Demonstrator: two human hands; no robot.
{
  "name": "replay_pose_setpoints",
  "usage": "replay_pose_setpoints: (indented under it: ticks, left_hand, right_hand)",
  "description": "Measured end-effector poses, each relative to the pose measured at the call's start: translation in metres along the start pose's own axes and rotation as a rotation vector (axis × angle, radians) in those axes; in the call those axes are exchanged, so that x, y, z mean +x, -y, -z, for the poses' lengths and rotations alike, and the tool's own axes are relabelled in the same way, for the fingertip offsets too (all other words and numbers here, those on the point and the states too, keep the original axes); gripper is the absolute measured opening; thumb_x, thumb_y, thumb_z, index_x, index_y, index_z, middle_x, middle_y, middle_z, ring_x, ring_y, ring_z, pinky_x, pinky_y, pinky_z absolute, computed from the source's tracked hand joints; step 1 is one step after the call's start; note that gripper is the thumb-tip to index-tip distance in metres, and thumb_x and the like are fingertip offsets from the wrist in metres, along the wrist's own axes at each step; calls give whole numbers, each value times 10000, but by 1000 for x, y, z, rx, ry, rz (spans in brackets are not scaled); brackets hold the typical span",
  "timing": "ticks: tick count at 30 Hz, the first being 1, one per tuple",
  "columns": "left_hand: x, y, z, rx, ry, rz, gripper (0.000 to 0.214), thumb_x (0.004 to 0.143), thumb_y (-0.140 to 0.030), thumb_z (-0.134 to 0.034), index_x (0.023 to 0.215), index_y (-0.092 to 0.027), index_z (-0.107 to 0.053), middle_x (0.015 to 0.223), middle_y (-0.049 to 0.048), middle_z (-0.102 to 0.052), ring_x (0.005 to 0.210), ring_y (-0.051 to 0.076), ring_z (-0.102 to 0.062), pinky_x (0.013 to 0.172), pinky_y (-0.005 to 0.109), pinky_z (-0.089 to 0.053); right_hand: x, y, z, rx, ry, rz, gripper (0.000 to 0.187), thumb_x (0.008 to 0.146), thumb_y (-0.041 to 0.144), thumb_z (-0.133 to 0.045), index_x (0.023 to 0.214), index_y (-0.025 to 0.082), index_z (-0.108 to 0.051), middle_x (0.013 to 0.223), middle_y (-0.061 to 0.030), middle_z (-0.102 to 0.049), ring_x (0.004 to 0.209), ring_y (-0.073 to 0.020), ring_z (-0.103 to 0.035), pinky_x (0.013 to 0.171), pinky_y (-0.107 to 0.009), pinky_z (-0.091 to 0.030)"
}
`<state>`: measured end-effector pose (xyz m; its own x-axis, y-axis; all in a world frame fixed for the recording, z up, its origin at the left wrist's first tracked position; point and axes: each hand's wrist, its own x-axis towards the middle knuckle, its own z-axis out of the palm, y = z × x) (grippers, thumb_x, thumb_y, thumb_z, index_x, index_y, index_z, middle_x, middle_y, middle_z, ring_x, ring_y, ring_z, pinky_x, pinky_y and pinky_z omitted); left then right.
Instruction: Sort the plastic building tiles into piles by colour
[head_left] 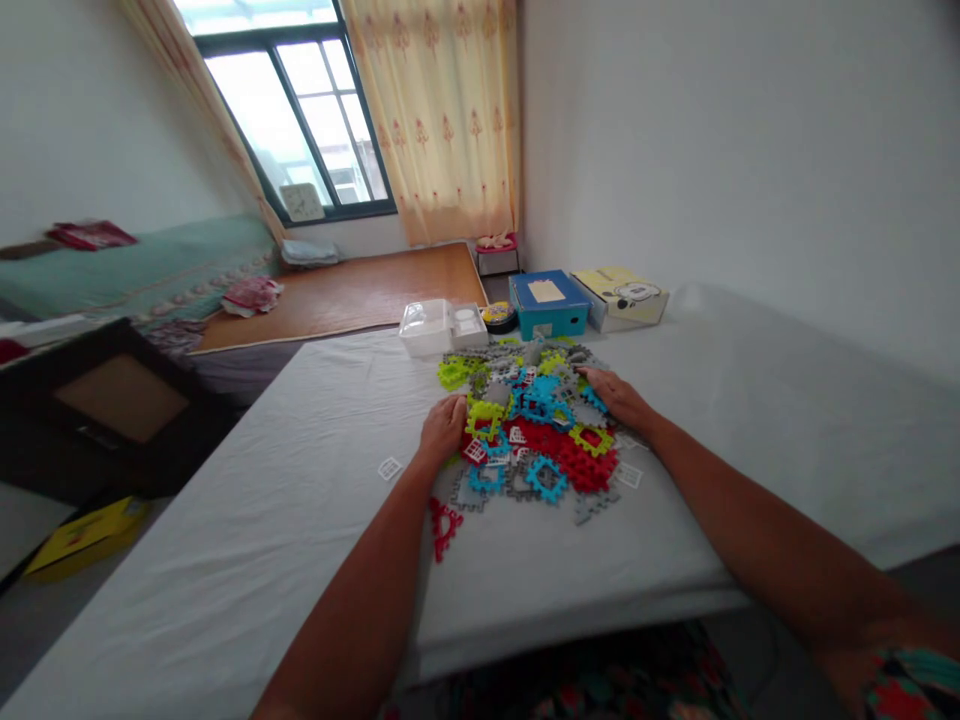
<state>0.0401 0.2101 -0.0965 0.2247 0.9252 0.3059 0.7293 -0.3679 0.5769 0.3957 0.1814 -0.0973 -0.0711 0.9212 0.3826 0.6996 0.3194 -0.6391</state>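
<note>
A heap of plastic interlocking tiles (537,420) in red, blue, lime and grey lies on a white-sheeted surface (285,520). My left hand (444,427) rests on the heap's left edge beside a lime tile (486,412), fingers curled down onto the pieces. My right hand (619,396) lies flat on the heap's right side, fingers stretched toward blue tiles (541,397). A red triangular piece (443,527) sits apart near my left forearm. Small white window-like pieces (389,468) lie scattered around.
Beyond the heap stand a clear plastic container (441,326), a blue box (549,303) and a yellow-white box (628,294). A wooden platform (352,292), a window and curtains are farther back. A dark frame (105,400) and a yellow box (82,535) sit at left.
</note>
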Motion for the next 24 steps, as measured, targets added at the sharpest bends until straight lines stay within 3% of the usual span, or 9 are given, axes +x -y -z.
replay_pose_setpoints:
  ticks: [7, 13, 19, 24]
  left_hand:
    - [6, 5, -3, 38, 25, -25, 430, 982, -349, -289, 1127, -157, -645, 1187, 108, -660, 1157, 219, -561, 1025, 363, -405]
    - [9, 4, 3, 13, 37, 32, 480, 973, -407, -296, 1144, -135, -652, 1170, 109, -672, 1106, 217, -586, 994, 341, -422]
    - [-9, -2, 7, -59, -41, 128, 491, 942, -446, -344, 1156, -136, -659, 1181, 87, -683, 1101, 208, -601, 982, 319, -432]
    - [-27, -19, 7, -160, -47, 219, 495, 922, -476, -372, 1118, -141, -679, 1104, 70, -714, 1052, 220, -623, 974, 339, -444]
  right_hand:
    - [8, -8, 0, -50, -44, 33, 631, 956, 611, -228, 1141, 206, -675, 1188, -64, -677, 1129, -230, -581, 1046, -412, -408]
    - [15, -14, -3, -16, -53, 54, 674, 957, 627, -212, 1076, 167, -691, 1105, -73, -704, 1038, -219, -614, 977, -365, -445]
    - [22, -31, 8, 50, 128, 144, 618, 963, 591, -268, 1120, 152, -673, 1124, -72, -698, 1070, -219, -605, 1001, -368, -430]
    - [9, -51, 25, 164, 46, 52, 569, 965, 563, -272, 1173, 192, -651, 1189, -63, -675, 1104, -206, -602, 1007, -361, -438]
